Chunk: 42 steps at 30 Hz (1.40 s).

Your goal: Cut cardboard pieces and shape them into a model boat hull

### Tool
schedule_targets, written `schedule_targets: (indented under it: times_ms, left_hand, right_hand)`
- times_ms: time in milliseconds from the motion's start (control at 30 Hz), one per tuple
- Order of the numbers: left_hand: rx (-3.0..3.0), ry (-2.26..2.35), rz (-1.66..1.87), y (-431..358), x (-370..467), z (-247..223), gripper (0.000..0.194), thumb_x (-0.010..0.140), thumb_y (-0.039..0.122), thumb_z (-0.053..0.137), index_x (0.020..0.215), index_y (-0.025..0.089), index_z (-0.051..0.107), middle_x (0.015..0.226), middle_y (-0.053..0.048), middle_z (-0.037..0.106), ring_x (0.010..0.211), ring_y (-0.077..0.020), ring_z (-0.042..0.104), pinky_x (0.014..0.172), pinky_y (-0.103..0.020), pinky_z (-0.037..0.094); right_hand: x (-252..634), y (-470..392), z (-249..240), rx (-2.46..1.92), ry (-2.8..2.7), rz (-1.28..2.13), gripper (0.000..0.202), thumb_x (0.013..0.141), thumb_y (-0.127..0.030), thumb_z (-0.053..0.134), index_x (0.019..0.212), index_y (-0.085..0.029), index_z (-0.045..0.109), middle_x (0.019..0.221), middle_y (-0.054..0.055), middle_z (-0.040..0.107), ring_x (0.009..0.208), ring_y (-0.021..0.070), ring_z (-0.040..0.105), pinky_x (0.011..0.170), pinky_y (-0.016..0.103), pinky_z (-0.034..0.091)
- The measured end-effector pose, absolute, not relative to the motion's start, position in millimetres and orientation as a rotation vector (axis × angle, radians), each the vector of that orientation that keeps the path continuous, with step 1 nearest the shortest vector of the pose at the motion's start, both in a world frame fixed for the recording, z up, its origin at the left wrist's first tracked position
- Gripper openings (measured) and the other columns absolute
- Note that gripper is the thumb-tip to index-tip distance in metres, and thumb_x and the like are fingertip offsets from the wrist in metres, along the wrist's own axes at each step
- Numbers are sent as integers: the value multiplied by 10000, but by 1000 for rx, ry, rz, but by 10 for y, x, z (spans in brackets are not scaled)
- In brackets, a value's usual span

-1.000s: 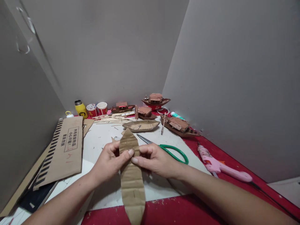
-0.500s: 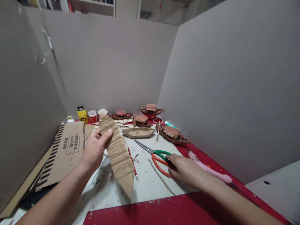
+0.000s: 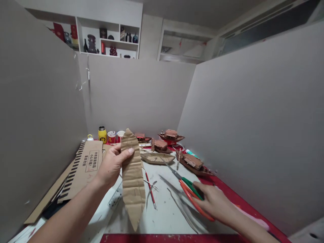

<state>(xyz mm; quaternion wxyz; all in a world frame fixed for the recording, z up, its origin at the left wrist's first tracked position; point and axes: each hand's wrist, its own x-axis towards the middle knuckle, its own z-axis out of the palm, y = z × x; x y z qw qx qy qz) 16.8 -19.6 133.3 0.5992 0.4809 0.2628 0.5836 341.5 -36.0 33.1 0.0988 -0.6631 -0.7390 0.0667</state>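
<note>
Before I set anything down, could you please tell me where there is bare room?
The white sheet looks largely open, bar small specks, between the red pencil and the curved strip. Scissors in the right hand crowd that patch's far end. The back is crowded with cups, sticks and model boats.

Creased cardboard piece [image 3: 133, 182], pointed ends, upright; scissors [image 3: 187, 191], blades apart.

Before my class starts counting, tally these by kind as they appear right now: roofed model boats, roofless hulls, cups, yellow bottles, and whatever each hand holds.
Roofed model boats: 4
Roofless hull: 1
Cups: 2
Yellow bottle: 1
Cardboard piece, left hand: 1
Scissors, right hand: 1
Total: 10
</note>
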Motion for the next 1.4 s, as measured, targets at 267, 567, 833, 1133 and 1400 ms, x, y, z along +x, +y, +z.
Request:
schedule_targets:
  times_ms: [267,567,833,1133,1400]
  left_hand:
    - [1102,593,1366,-321,213,1370,268,708,225,794,957,163,715,909,-63,769,787,-179,708,771,-302,546]
    - [1141,621,1455,-389,253,1331,258,747,300,774,964,182,702,924,-54,766,772,-181,710,762,-321,561]
    - [1207,655,1519,-464,367,1250,253,770,306,756,985,185,697,950,-51,759,862,-194,703,805,-320,561]
    - [1215,661,1476,-456,473,1130,252,777,324,747,986,195,695,917,-39,757,803,-169,687,710,-251,547]
    - [1205,620,1444,-474,501,1132,228,811,306,720,1002,188,681,901,-27,749,765,-133,664,695,-219,533]
  right_hand:
    - [2898,-697,565,-1139,-1887,871,228,905,-438,543,953,-217,516,921,85,636,822,230,630,764,353,503]
    - [2480,-582,481,-814,-1907,1084,644,736,-848,418,842,-214,458,721,-10,428,601,136,360,517,256,368]
    - [2441,-644,358,-896,-2032,993,577,784,-788,434,889,-222,464,685,-19,483,577,140,379,519,256,352]
    - [2422,-703,340,-901,-2042,867,565,818,-760,391,913,-217,519,690,-6,497,602,165,414,579,277,411]
    - [2426,-721,398,-948,-2029,939,614,788,-778,417,985,-226,599,659,9,527,611,204,492,616,309,472]
